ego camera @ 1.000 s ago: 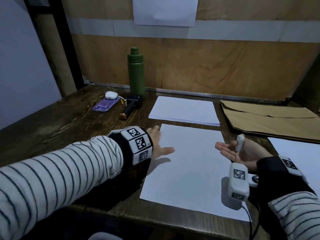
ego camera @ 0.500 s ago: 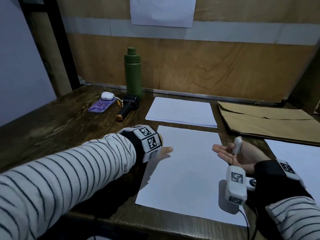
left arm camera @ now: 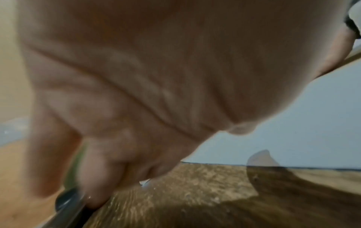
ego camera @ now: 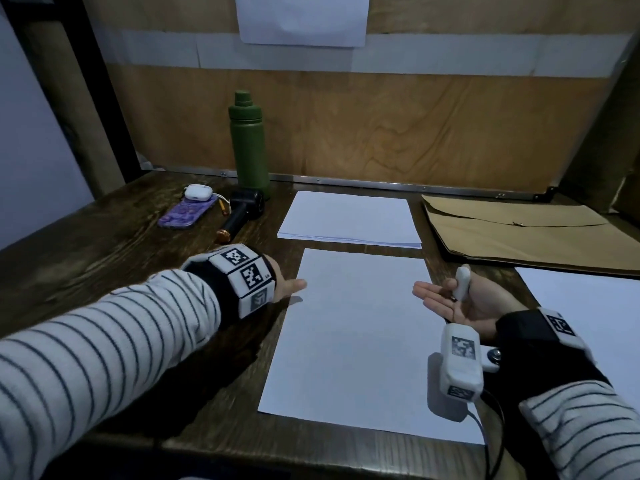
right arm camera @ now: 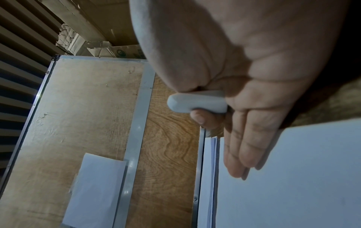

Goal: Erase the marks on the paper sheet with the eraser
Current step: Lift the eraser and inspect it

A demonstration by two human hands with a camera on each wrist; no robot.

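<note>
So the wooden desk (ego camera: 104, 244) is under both my arms, and the paper sheet (ego camera: 353, 341) lies flat on it right between my hands. Honestly I can't spot any marks on it from the head view; it looks plain white, so either they're too faint to see here or this sheet is basically done. There's a stack of paper (ego camera: 349, 218) just past the sheet, and a brown envelope (ego camera: 519, 233) beyond my right hand. Off past my left hand sit a green bottle (ego camera: 248, 143), a purple phone (ego camera: 187, 214) and a little white earbud case (ego camera: 198, 192).

My left hand (ego camera: 285, 284) is by the sheet's left edge, thumb reaching over onto the paper, fingers relaxed and holding nothing. My right hand (ego camera: 460, 303) is palm up over the sheet's right edge, fingers mostly straight, with the eraser (ego camera: 462, 282) pinched between thumb and index finger.

My guess: I'm between strokes. Next I'd flip the right hand over, pin the sheet with the left, and rub wherever anything's left.
</note>
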